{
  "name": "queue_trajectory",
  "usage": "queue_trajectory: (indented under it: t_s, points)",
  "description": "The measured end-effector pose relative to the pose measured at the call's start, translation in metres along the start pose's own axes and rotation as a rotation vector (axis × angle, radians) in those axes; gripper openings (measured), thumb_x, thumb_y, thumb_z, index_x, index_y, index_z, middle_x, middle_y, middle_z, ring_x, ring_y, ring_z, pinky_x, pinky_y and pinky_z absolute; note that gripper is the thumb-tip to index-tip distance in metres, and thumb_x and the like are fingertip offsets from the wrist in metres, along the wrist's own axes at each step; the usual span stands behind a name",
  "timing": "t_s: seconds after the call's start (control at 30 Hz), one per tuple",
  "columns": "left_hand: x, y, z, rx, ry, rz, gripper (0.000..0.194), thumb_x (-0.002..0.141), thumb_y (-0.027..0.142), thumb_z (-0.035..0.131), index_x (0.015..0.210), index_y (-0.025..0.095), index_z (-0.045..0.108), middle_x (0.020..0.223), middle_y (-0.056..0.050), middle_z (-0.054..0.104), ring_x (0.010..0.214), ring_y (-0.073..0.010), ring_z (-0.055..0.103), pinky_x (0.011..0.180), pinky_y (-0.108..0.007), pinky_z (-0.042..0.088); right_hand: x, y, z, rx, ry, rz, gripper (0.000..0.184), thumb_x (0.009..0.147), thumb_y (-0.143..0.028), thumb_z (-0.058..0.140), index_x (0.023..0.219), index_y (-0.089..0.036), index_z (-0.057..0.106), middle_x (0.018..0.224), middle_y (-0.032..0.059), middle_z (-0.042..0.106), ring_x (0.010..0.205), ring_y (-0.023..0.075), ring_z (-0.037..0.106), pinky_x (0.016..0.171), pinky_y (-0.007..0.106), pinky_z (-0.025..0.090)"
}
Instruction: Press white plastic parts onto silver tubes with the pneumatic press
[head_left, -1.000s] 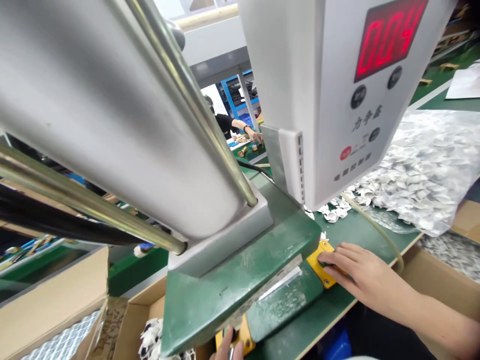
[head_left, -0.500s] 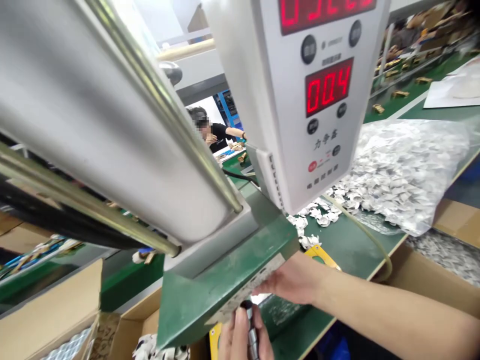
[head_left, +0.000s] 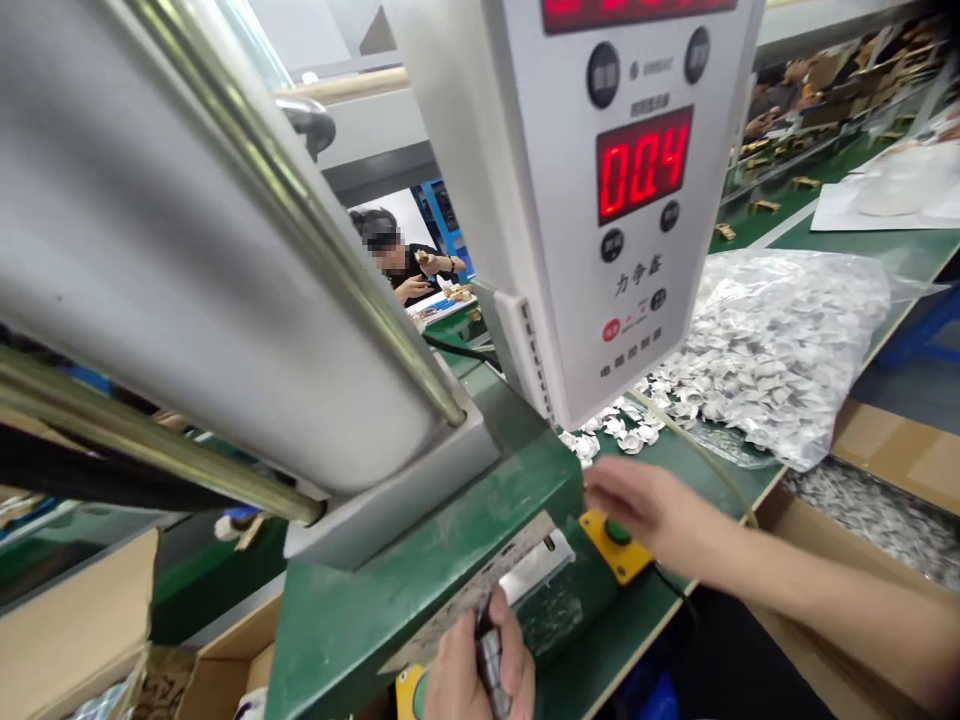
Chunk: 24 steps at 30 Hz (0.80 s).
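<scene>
My left hand (head_left: 480, 672) is at the bottom edge, closed around a small dark metal cylinder (head_left: 490, 660) that points up toward the green press plate (head_left: 420, 590). My right hand (head_left: 645, 510) hovers with loosely spread, slightly blurred fingers just above a yellow box with a green push button (head_left: 616, 540) on the bench, holding nothing. A second yellow button box (head_left: 409, 692) peeks out beside my left hand. The press's white control box (head_left: 600, 200) shows red digits 00.4.
A clear bag of small white parts (head_left: 780, 350) lies on the green bench (head_left: 675, 470) to the right, with loose pieces beside it. Cardboard boxes (head_left: 75, 610) stand at lower left and right. The grey press column (head_left: 187, 250) fills the left. A person sits at a far bench (head_left: 397, 265).
My right hand pulled back from under the press plate to above the yellow button box. My left hand stays closed on the metal cylinder, now slightly lower. The camera shifted left.
</scene>
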<state>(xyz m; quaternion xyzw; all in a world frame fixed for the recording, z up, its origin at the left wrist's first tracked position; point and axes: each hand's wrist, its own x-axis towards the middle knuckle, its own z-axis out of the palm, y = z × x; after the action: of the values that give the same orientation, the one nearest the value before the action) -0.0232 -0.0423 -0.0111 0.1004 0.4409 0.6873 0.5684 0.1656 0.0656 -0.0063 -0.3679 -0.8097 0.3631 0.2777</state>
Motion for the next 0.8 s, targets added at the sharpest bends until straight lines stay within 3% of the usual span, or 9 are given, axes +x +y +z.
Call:
queue_trajectory:
  t_s: [0.03, 0.07, 0.1, 0.23, 0.37, 0.47, 0.63, 0.73, 0.8]
  points:
    - [0.002, 0.0, 0.006, -0.03, -0.033, -0.033, 0.028, 0.067, 0.037, 0.077, 0.076, 0.015, 0.062, 0.057, 0.005, 0.049, 0.034, -0.0014, 0.035, 0.028, -0.011, 0.025, 0.0, 0.018, -0.011, -0.377, 0.103, -0.047, 0.038, 0.086, -0.004, 0.036, 0.114, -0.019, 0.057, 0.098, 0.0075, 0.059, 0.088, 0.0176, 0.058, 0.072, 0.028, 0.048]
    - [0.005, 0.001, 0.012, -0.071, -0.07, -0.072, 0.025, 0.069, 0.033, 0.076, 0.075, 0.015, 0.06, 0.056, 0.005, 0.047, 0.035, -0.0018, 0.033, 0.028, -0.011, 0.026, 0.001, 0.037, -0.02, -0.733, 0.117, -0.032, 0.047, 0.081, 0.003, 0.034, 0.116, -0.019, 0.056, 0.103, 0.0086, 0.058, 0.09, 0.0182, 0.058, 0.071, 0.028, 0.047]
    - [0.008, 0.001, 0.017, -0.116, -0.106, -0.104, 0.021, 0.072, 0.029, 0.074, 0.075, 0.015, 0.059, 0.055, 0.006, 0.043, 0.036, -0.0022, 0.032, 0.03, -0.012, 0.028, 0.004, 0.056, -0.026, -0.829, 0.114, -0.004, 0.047, 0.078, 0.005, 0.035, 0.112, -0.017, 0.059, 0.102, 0.0108, 0.058, 0.085, 0.0199, 0.059, 0.067, 0.029, 0.046]
    - [0.016, 0.002, 0.029, -0.24, -0.175, -0.093, 0.013, 0.076, 0.016, 0.066, 0.078, 0.017, 0.053, 0.058, 0.006, 0.039, 0.039, -0.0039, 0.03, 0.033, -0.013, 0.03, 0.012, 0.108, -0.029, -0.948, 0.103, 0.035, 0.04, 0.081, 0.001, 0.036, 0.11, -0.014, 0.059, 0.085, 0.0109, 0.056, 0.062, 0.0182, 0.055, 0.054, 0.027, 0.037]
    - [0.017, -0.001, 0.037, -0.255, -0.179, -0.066, 0.015, 0.075, 0.013, 0.063, 0.072, 0.017, 0.049, 0.061, 0.005, 0.039, 0.041, -0.0042, 0.031, 0.031, -0.012, 0.026, 0.011, 0.126, -0.021, -0.974, 0.069, 0.009, 0.035, 0.083, -0.002, 0.04, 0.11, -0.015, 0.057, 0.076, 0.0067, 0.053, 0.057, 0.0169, 0.052, 0.051, 0.026, 0.032]
    - [0.017, -0.002, 0.045, -0.267, -0.184, -0.065, 0.022, 0.072, 0.013, 0.064, 0.065, 0.017, 0.044, 0.062, 0.005, 0.039, 0.041, -0.0029, 0.03, 0.03, -0.012, 0.024, 0.011, 0.131, -0.017, -0.958, 0.042, -0.035, 0.02, 0.086, -0.014, 0.047, 0.102, -0.016, 0.058, 0.079, 0.007, 0.053, 0.062, 0.0194, 0.054, 0.051, 0.027, 0.032]
    - [0.015, -0.002, 0.047, -0.225, -0.106, -0.014, 0.017, 0.072, 0.01, 0.06, 0.064, 0.016, 0.047, 0.059, 0.004, 0.04, 0.042, -0.0043, 0.034, 0.03, -0.012, 0.026, 0.006, 0.106, -0.017, -0.915, 0.086, -0.063, 0.018, 0.091, -0.024, 0.043, 0.099, -0.015, 0.056, 0.083, 0.0082, 0.055, 0.063, 0.0194, 0.055, 0.054, 0.029, 0.036]
    - [0.012, -0.002, 0.037, -0.168, -0.001, 0.038, 0.018, 0.076, 0.012, 0.059, 0.063, 0.016, 0.047, 0.059, 0.004, 0.042, 0.04, -0.0042, 0.033, 0.03, -0.012, 0.026, 0.002, 0.058, -0.015, -0.7, 0.186, -0.135, 0.027, 0.095, -0.036, 0.039, 0.108, -0.018, 0.054, 0.091, 0.0079, 0.056, 0.065, 0.0174, 0.055, 0.058, 0.028, 0.04]
    - [0.008, -0.003, 0.028, -0.14, 0.046, 0.05, 0.023, 0.076, 0.015, 0.062, 0.06, 0.017, 0.045, 0.055, 0.005, 0.04, 0.038, -0.0034, 0.029, 0.028, -0.012, 0.024, 0.004, 0.022, -0.006, -0.411, 0.157, -0.187, 0.026, 0.094, -0.039, 0.044, 0.108, -0.022, 0.056, 0.096, 0.0065, 0.058, 0.07, 0.0164, 0.057, 0.062, 0.027, 0.042]
